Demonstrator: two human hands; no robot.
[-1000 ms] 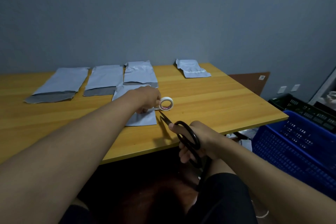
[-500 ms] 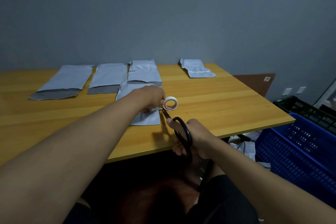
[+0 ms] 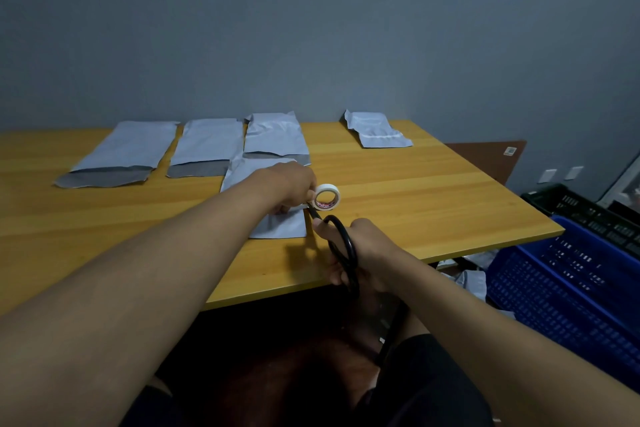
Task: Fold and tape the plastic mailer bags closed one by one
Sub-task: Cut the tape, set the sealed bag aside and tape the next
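The mailer bag (image 3: 277,218) being sealed lies mid-surface under the left hand (image 3: 291,189), which pins it and seems to hold the tape roll (image 3: 327,197) beside it. The right hand (image 3: 360,250) grips black scissors (image 3: 341,243), blades at the tape strip. Three bags (image 3: 207,146) behind look unsealed, one (image 3: 375,130) far right looks finished. Since a second ago the scissors have moved up to the tape.

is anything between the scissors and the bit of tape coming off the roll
Nothing visible does. The scissors in the right hand point their blades at the gap between the left hand and the tape roll, above the mailer bag. The tape strip itself is too small to make out.
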